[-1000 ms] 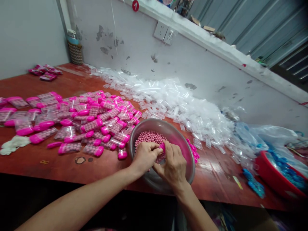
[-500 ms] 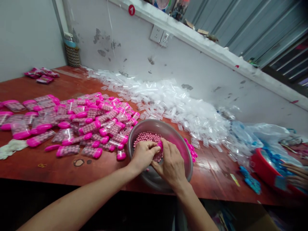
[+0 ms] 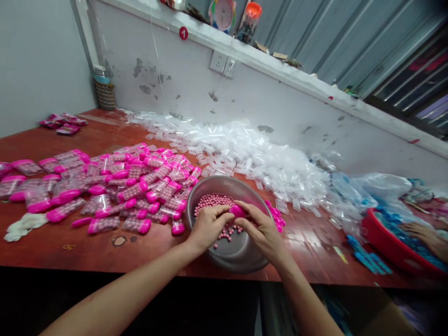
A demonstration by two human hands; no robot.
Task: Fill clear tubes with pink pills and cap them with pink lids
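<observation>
My left hand (image 3: 209, 227) and my right hand (image 3: 263, 232) meet above a grey metal bowl (image 3: 241, 262). Between their fingertips is a small clear case with a bright pink cap (image 3: 238, 211). My left fingers pinch the case's left side, while my right thumb and fingers grip the cap. The case's clear body is mostly covered by my left fingers. Pink beads (image 3: 212, 200) lie in the bowl below, heaped at its left, with several loose ones scattered nearer the middle. Loose pink caps (image 3: 275, 215) sit just beyond the bowl's right rim.
Bead-filled, pink-capped cases (image 3: 133, 190) are heaped left of the bowl. Clear empty cases (image 3: 252, 149) form a long pile along the wall. At right, another person's hand (image 3: 425, 238) reaches into a red basin (image 3: 395, 249) of blue pieces; blue items (image 3: 367, 255) lie beside it.
My right hand has shifted slightly right and turned, showing more of the pink cap. More loose beads show beneath my hands. The other person's hand has moved into the red basin.
</observation>
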